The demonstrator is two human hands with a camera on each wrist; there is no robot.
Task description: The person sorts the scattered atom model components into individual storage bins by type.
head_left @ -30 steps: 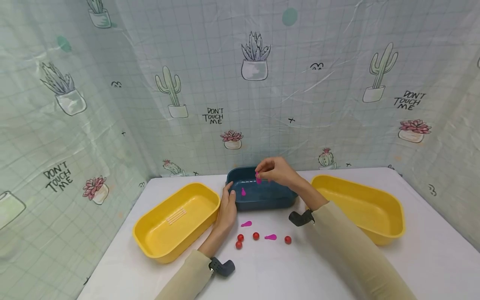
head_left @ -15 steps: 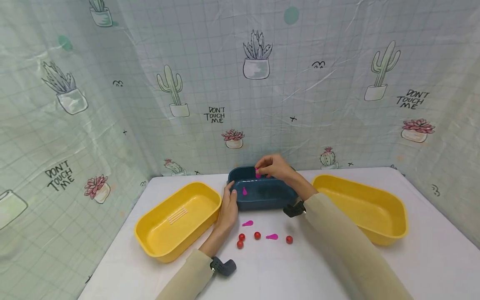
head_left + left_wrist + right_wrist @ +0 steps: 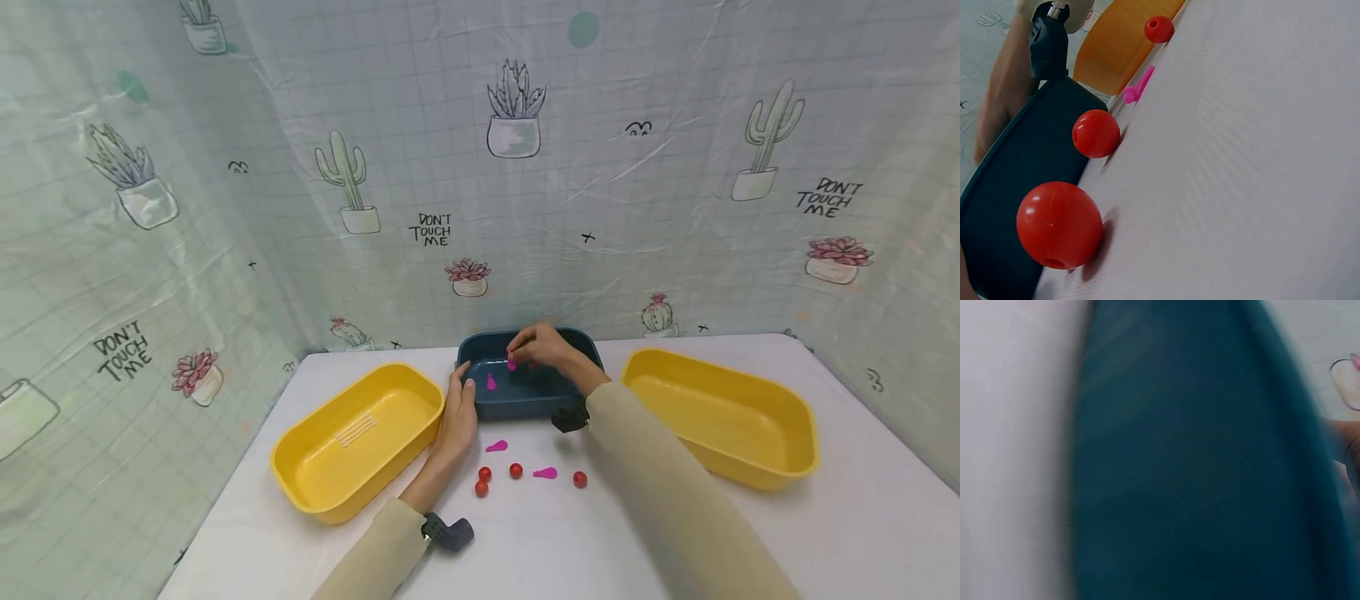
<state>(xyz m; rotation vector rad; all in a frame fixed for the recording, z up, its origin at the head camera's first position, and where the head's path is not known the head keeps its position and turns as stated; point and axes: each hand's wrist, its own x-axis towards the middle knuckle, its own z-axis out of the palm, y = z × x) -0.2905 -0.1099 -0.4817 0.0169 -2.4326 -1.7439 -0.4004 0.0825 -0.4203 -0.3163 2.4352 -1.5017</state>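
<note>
Over the dark blue bin, my right hand pinches a small pink bulb-shaped piece between thumb and fingers. A similar pink piece lies on the bin's floor, to the left. My left hand rests against the bin's left end, fingers fairly straight, fingertips at the rim. Two more pink pieces, one nearer the bin and one farther right, lie on the table among several red beads. The left wrist view shows a hole in a red bead up close. The bin's wall fills most of the right wrist view.
A yellow bin stands to the left, with thin pale sticks on its floor. Another yellow bin sits on the right. Behind the white table hangs a cactus-print curtain.
With the pink piece still pinched, my right hand rises slightly, then lowers and shifts a little left over the blue bin. My left hand stays at the bin's left end.
</note>
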